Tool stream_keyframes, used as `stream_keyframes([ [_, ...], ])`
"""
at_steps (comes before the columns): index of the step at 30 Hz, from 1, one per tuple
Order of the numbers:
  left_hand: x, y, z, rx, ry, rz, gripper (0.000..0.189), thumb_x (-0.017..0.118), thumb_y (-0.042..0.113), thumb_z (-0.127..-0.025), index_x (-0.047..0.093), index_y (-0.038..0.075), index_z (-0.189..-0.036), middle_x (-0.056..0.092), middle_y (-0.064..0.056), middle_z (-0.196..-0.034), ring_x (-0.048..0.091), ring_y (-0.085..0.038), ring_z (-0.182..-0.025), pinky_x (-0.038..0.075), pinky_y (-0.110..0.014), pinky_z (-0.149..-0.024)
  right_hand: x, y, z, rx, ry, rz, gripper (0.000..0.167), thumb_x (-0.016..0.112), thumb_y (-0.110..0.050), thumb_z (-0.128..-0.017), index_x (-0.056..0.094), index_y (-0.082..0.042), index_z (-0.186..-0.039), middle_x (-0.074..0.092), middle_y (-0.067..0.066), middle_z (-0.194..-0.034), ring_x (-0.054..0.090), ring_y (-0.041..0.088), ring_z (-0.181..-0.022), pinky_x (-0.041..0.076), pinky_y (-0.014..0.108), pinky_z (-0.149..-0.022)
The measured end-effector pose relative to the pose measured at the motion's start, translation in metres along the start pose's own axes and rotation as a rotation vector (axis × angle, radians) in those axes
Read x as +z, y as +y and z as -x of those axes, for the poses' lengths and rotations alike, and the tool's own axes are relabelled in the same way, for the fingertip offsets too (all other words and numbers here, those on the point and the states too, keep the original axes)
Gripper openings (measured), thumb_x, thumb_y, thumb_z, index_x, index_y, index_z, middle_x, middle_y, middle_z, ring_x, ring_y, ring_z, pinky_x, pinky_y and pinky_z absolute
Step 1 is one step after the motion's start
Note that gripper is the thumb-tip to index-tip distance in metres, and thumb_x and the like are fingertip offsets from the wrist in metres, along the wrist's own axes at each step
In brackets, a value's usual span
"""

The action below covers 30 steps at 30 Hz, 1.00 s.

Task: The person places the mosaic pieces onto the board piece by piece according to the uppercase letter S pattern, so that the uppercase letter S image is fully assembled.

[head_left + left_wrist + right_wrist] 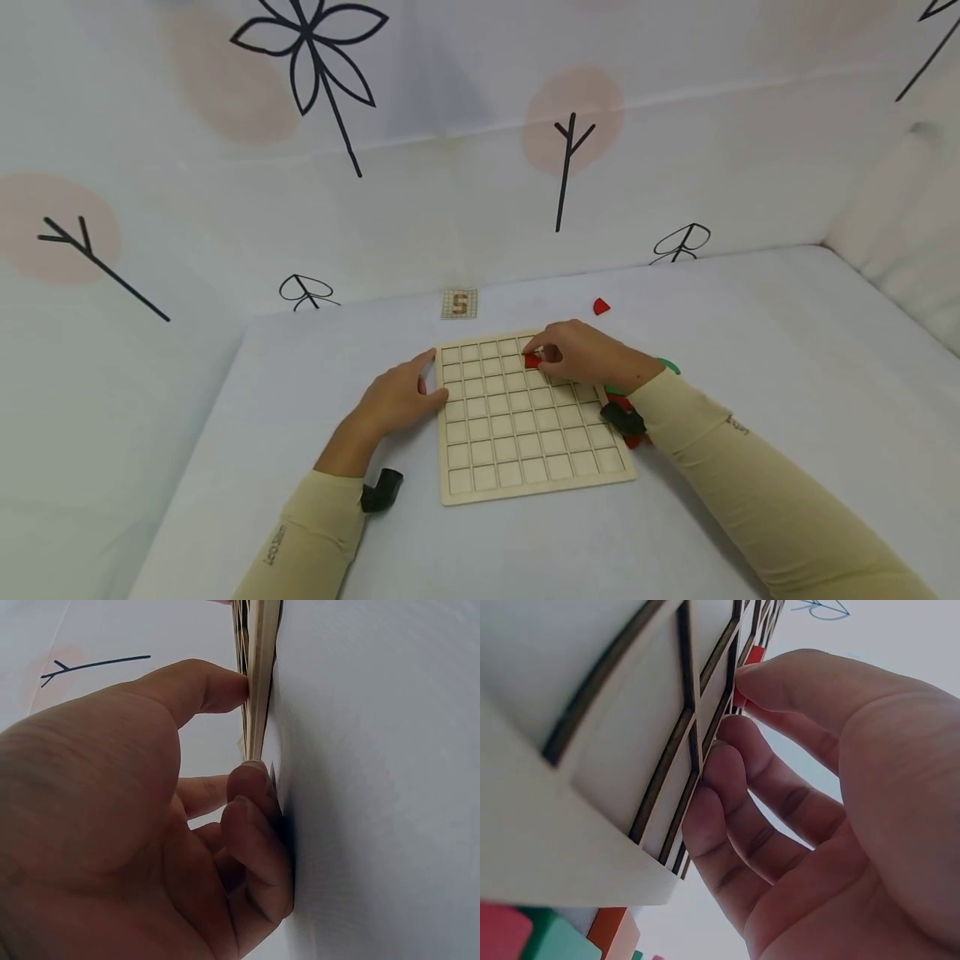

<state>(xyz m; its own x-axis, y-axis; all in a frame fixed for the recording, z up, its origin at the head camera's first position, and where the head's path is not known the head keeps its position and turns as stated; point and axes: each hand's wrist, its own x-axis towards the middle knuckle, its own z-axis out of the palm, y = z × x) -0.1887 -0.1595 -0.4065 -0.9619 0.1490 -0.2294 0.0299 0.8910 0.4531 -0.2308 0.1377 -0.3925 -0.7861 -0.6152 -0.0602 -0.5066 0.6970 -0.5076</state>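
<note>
So your right hand [585, 346] is pinching a red piece [532, 361] between thumb and index, right at a square on the wooden grid board [498, 454]. Your left hand [393, 396] grips the board's edge nearest it, thumb on the rim. There's a red wedge [602, 307] just beyond your right hand, green pieces [670, 365] by that wrist, and a small gridded card [459, 304] on the bench [787, 375], ahead of both hands.

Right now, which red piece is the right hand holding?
The red piece over the board, near its far edge, pinched by the right hand. Other visible reds: a lone wedge beyond the board, more pieces by its right edge.
</note>
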Motion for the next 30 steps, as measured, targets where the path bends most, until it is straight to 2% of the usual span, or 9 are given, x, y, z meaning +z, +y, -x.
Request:
stream_keyframes([
  [6, -0.0008, -0.0004, 0.0007, -0.004, 0.010, -0.006, 0.077, 0.069, 0.039, -0.091, 0.035, 0.017, -0.157, 0.058, -0.001, -0.082, 0.051, -0.016, -0.067, 0.038, -0.029, -0.059, 0.0009, -0.0001, -0.0016, -0.022, 0.010, 0.016, 0.031, 0.068, -0.010, -0.093, 0.071, -0.011, -0.124, 0.061, -0.002, -0.086, 0.052, 0.011, -0.076, 0.046, 0.028, -0.072],
  [26, -0.0005, 0.0036, 0.0028, 0.000, 0.008, -0.005, 0.075, 0.070, 0.038, -0.091, 0.037, 0.016, -0.156, 0.057, -0.001, -0.079, 0.049, -0.015, -0.065, 0.037, -0.029, -0.058, 0.0048, -0.0006, 0.0017, -0.045, 0.022, 0.047, 0.031, 0.070, -0.012, -0.093, 0.072, -0.012, -0.124, 0.059, -0.003, -0.083, 0.050, 0.010, -0.074, 0.043, 0.026, -0.069],
  [30, -0.0003, 0.0043, 0.0031, 0.002, 0.012, 0.002, 0.076, 0.070, 0.038, -0.091, 0.037, 0.017, -0.156, 0.057, -0.001, -0.078, 0.049, -0.015, -0.064, 0.037, -0.029, -0.058, 0.0052, -0.0006, 0.0023, -0.036, 0.018, 0.036, 0.038, 0.070, -0.013, -0.093, 0.067, -0.011, -0.131, 0.060, -0.004, -0.083, 0.051, 0.010, -0.075, 0.044, 0.027, -0.071],
])
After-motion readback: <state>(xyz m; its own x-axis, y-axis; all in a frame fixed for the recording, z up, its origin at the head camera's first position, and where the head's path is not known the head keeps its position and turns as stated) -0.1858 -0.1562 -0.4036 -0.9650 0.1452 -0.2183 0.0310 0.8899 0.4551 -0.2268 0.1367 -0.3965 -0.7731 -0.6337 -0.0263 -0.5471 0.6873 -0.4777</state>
